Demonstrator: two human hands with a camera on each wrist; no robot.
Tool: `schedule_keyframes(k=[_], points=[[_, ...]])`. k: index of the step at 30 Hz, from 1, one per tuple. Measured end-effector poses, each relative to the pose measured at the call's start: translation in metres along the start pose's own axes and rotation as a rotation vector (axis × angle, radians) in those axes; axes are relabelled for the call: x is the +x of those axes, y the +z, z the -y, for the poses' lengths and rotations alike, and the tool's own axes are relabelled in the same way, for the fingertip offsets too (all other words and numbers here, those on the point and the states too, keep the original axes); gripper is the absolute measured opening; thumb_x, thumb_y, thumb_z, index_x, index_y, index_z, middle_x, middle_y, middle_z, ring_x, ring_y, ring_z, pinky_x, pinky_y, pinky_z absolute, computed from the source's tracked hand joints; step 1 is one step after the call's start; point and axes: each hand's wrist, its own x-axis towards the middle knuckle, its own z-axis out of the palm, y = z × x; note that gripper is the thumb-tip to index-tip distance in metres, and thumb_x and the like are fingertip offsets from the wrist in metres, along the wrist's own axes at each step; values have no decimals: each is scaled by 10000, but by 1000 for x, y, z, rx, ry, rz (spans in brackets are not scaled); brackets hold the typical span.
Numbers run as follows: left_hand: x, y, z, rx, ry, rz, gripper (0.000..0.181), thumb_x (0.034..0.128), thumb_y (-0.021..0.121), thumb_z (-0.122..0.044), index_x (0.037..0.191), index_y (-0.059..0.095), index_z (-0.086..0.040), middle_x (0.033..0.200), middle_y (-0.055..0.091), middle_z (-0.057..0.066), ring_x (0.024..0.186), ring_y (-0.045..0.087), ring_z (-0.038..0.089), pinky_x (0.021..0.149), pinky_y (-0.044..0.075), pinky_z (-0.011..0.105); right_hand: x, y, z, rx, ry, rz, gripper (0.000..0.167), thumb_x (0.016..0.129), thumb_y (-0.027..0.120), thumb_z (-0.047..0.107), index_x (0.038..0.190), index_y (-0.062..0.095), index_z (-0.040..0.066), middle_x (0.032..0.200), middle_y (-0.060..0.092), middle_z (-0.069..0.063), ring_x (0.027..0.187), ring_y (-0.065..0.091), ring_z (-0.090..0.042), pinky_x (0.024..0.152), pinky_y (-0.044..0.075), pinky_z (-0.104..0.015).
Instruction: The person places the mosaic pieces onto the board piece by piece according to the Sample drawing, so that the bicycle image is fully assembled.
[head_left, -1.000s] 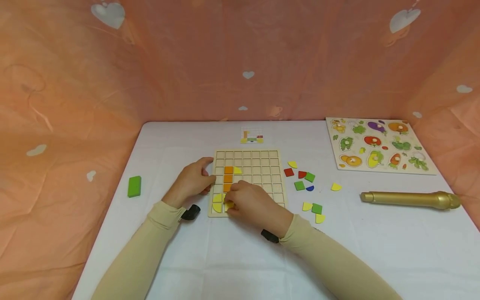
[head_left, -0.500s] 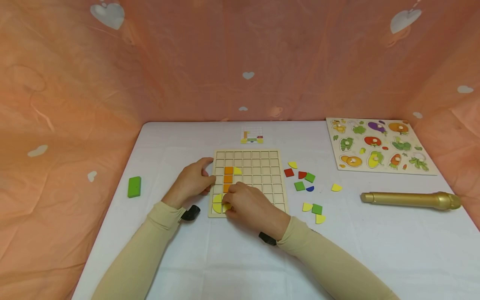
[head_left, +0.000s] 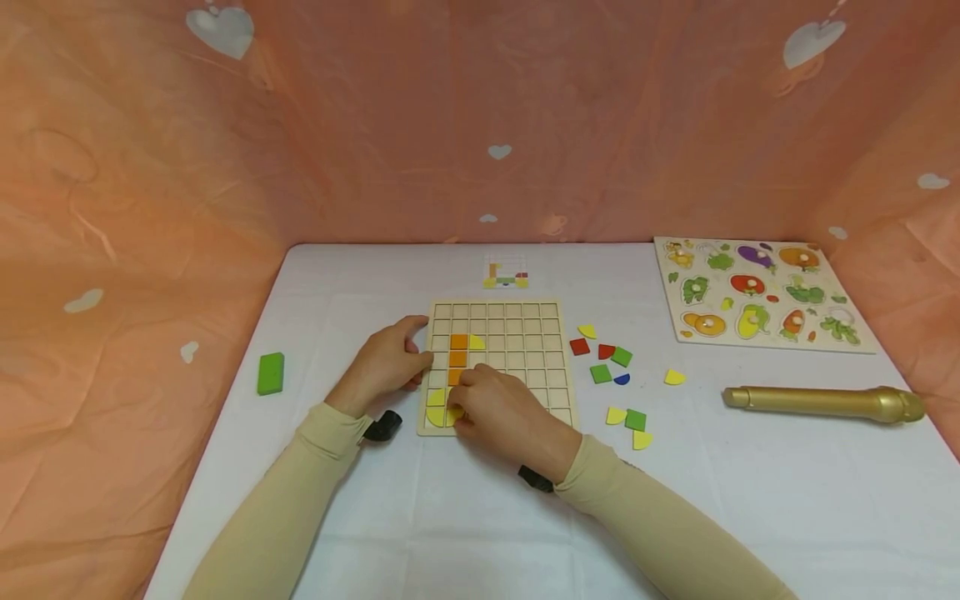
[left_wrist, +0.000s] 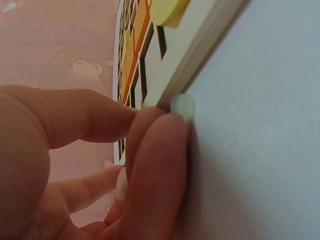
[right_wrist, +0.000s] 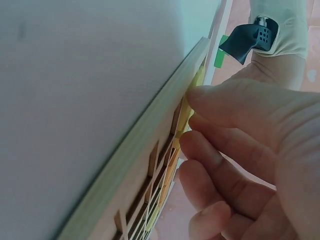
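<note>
A wooden grid board (head_left: 515, 327) lies on the white table, with orange square tiles (head_left: 458, 359) in a column and a yellow quarter-circle tile (head_left: 477, 342) beside the top one. More yellow quarter-circle tiles (head_left: 435, 416) fill its lower left corner. My left hand (head_left: 378, 367) holds the board's left edge, thumb and fingers on the rim in the left wrist view. Over the lower left cells, my right hand (head_left: 506, 412) pinches a yellow quarter-circle tile (right_wrist: 184, 114) between thumb and forefinger, at the board's surface. The fingers hide part of this tile and nearby cells.
Right of the board lie loose tiles, among them a red square (head_left: 579, 347), a green square (head_left: 601, 373) and a blue half-circle (head_left: 622, 379). A pattern card (head_left: 506, 272) lies behind it. Farther out are a green block (head_left: 271, 373), a vegetable puzzle (head_left: 780, 343) and a gold microphone-shaped stick (head_left: 817, 402).
My right hand has shifted slightly left over the lower left cells, and the yellow tile under its fingers now sits more over its cell. My left hand keeps its place on the board's edge.
</note>
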Motion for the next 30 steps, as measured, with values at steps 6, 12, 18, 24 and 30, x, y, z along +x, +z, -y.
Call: schedule_keyframes(k=[6, 12, 18, 24, 30], points=[[0, 1, 1, 7, -2, 5, 681, 1018, 691, -233, 1641, 427, -157, 984, 647, 107, 686, 690, 191, 663, 568, 291, 0, 1, 0, -5, 4, 12, 110, 893, 852, 121, 991, 828, 164, 937, 696, 52, 861, 582, -135, 731, 529, -253], [0, 1, 2, 11, 5, 1, 682, 1019, 692, -230, 1642, 426, -159, 968, 651, 108, 680, 689, 195, 660, 572, 296, 0, 1, 0, -6, 1, 6, 100, 891, 851, 118, 975, 820, 161, 921, 687, 56, 855, 572, -137, 727, 518, -249], [0, 0, 2, 9, -6, 7, 681, 1026, 686, -230, 1648, 418, -164, 974, 644, 107, 690, 689, 197, 665, 571, 292, 1, 1, 1, -11, -5, 0, 97, 888, 854, 113, 964, 816, 161, 920, 681, 53, 862, 577, -136, 728, 528, -252], [0, 0, 2, 1, -13, 7, 676, 1030, 685, -228, 1647, 417, -164, 975, 638, 112, 697, 687, 204, 665, 571, 294, 1, -2, -1, 5, -15, 1, 102, 883, 846, 115, 966, 815, 165, 928, 685, 54, 860, 570, -137, 714, 516, -249], [2, 1, 3, -20, -13, 10, 674, 1028, 688, -214, 1646, 421, -162, 987, 630, 116, 697, 691, 202, 658, 581, 295, -9, -13, -14, 83, 28, -1, 127, 910, 801, 130, 1025, 835, 171, 980, 722, 52, 900, 588, -138, 756, 540, -265]])
